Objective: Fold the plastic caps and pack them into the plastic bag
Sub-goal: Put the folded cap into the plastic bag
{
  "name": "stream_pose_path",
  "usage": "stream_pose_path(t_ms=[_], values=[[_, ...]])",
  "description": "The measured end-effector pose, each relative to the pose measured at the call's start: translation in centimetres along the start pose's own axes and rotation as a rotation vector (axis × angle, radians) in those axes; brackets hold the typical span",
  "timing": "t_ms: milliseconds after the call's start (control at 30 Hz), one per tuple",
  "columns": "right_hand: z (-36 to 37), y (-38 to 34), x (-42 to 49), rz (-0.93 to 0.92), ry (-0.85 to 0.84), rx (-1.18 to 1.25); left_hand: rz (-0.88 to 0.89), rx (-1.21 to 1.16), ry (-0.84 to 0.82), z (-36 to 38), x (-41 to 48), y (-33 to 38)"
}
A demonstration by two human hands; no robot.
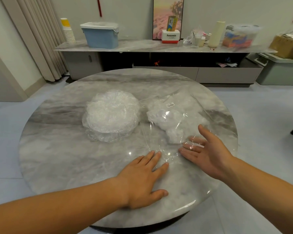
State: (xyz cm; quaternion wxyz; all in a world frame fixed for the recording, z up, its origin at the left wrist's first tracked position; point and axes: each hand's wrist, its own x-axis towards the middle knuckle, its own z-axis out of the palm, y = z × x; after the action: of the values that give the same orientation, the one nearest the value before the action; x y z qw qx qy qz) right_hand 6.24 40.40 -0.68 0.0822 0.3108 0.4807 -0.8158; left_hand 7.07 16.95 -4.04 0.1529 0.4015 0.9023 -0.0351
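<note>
In the head view, the left hand [140, 181] is lying flat on the round marble table [57, 162]. Its fingers [155, 159] are straight and spread, the tips pressing on the near edge of the clear plastic bag [184, 105]. The right hand [210, 154] is holding its fingers [188, 153] straight and wide, the tips showing through the bag's film, gripping nothing. The bag is lying right of centre, holding bundled caps [161, 115]. A stack of plastic caps [111, 114] is sitting just left of it.
</note>
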Motion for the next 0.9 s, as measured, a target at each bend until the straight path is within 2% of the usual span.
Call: stream_pose_path(t_ms=[167, 267, 367, 467, 567, 633, 767, 900], values=[[-0.2, 0.0, -2.2, -0.094, 0.126, -0.244, 0.018, -0.046, 0.03, -0.5, -0.6, 0.0], [0.4, -0.3, -3.4, -0.221, 0.181, -0.432, 0.041, -0.114, 0.095, -1.1, -1.1, -0.8], [1.9, -0.1, -4.0, -0.427, 0.121, -0.614, 0.008, -0.162, 0.278, -2.0, -1.7, -2.3], [3.3, 0.9, -3.8, -0.662, -0.02, -0.931, -0.207, -0.214, 0.406, -2.9, -1.6, -4.6], [4.8, 2.0, -2.5, -0.778, -0.189, -1.276, -0.435, -0.17, 0.331, -2.9, -1.5, -8.3], [6.0, 2.7, -1.4, -0.78, -0.269, -1.385, -0.498, -0.146, 0.276, -3.0, -1.8, -10.1], [7.3, 3.6, -0.3, -0.744, -0.324, -1.48, -0.5, -0.148, 0.196, -2.8, -1.4, -11.2], [7.7, 3.8, -0.1, -0.74, -0.33, -1.518, -0.486, -0.149, 0.229, -3.1, -0.7, -10.9]])
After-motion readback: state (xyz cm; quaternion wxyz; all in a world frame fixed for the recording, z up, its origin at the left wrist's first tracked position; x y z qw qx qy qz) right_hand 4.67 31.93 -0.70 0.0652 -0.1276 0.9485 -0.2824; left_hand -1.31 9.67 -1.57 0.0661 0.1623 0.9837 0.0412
